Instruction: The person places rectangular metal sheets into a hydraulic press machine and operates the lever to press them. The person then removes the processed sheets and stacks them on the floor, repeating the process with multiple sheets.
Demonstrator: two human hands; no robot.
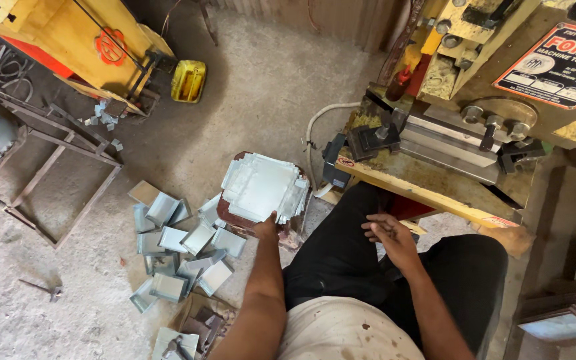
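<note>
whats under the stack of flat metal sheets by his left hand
A dark reddish stool or block shows at the edges under the stack of sheets. Its top is covered. The left hand touches the stack's near edge.

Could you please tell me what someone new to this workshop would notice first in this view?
Probably the stack of flat pale metal sheets on a small stand at centre, with the left hand touching its near edge. Left of it, bent grey metal trays lie scattered on the concrete floor. At upper right stands a yellow press machine; the right hand rests on the person's lap.
</note>
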